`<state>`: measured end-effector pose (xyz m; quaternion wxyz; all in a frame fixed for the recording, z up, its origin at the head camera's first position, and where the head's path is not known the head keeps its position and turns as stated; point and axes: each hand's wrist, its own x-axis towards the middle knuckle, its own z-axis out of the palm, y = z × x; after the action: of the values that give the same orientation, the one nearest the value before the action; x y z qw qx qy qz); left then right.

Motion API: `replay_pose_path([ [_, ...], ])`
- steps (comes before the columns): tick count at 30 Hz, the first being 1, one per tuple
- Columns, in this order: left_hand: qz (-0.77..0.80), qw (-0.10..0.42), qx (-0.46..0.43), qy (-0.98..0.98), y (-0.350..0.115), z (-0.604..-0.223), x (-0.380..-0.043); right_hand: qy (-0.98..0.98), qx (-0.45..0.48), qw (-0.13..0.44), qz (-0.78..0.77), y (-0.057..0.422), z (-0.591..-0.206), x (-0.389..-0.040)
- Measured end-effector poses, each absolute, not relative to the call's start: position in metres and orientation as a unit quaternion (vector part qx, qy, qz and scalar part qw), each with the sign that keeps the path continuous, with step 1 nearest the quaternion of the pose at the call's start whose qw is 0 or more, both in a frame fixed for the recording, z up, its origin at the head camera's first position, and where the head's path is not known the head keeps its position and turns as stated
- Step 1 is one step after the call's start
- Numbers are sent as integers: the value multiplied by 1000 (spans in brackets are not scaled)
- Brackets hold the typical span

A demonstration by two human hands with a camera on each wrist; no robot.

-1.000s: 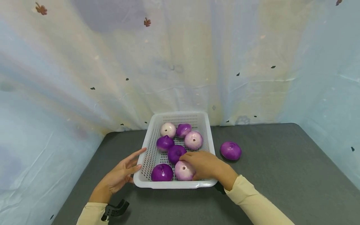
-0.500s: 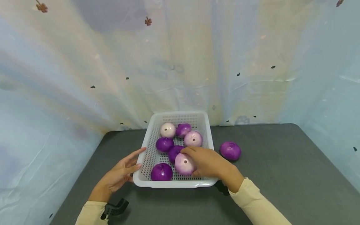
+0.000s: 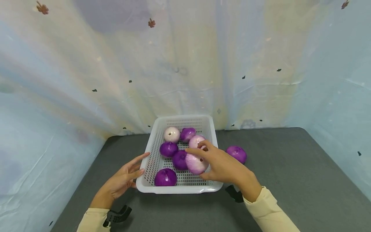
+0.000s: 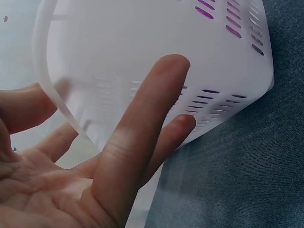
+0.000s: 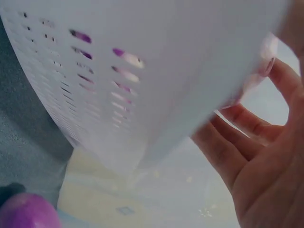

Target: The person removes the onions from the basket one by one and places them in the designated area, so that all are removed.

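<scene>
My right hand (image 3: 224,166) grips a pale pinkish-purple onion (image 3: 195,164) between thumb and fingers, over the right front part of a white perforated plastic basket (image 3: 179,190). In the right wrist view the basket wall (image 5: 156,71) hides most of that onion. My left hand (image 3: 120,178) lies against the basket's left side with its fingers spread; the left wrist view shows these extended fingers (image 4: 142,123) along the outer wall. Inside the basket sit several more onions: dark purple ones such as the front left onion (image 3: 165,177), a whitish onion (image 3: 172,134) and a pale onion (image 3: 195,141) partly behind my right fingers.
To the right of the basket, a purple onion (image 3: 237,154) lies on the dark grey table (image 3: 278,167). A patterned pale curtain (image 3: 185,64) closes off the back and sides. Black straps are on both wrists, including the left strap (image 3: 118,215).
My right hand has lifted the pale onion from the basket's front and carried it up and slightly right, turning it. My left hand stays at the basket's side.
</scene>
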<state>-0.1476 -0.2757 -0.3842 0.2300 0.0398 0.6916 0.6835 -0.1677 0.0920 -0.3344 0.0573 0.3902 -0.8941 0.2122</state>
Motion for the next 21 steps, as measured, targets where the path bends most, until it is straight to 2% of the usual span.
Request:
replay_pose_path([
  [10,682,227,44,694,-276,-386,-148,-909,327,54,253,107,-333,-156],
  [21,684,224,59,691,-277,-386,-149,-915,306,49,257,122,-337,-144],
])
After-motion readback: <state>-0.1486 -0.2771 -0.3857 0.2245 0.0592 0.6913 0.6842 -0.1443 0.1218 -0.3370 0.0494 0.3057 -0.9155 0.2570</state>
